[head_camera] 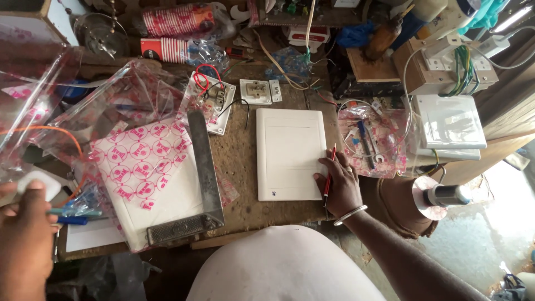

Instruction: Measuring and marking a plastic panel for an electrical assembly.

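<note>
Right hand (341, 187) grip closed on red pen (330, 175) over white panel (290, 154) — left hand (22, 234) grip unclear

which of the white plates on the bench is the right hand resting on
The large blank white plate at the bench's middle: the right hand, holding a red pen, rests on its right edge. The small socket plate and the wired plate lie beyond, untouched.

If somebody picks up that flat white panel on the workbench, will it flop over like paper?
Probably not. The white panel has straight edges and a moulded inner outline, so it is likely stiff plastic. It looks thin, so probably light. Its smooth face might slide easily on the workbench, though the right hand rests on its edge.
</note>
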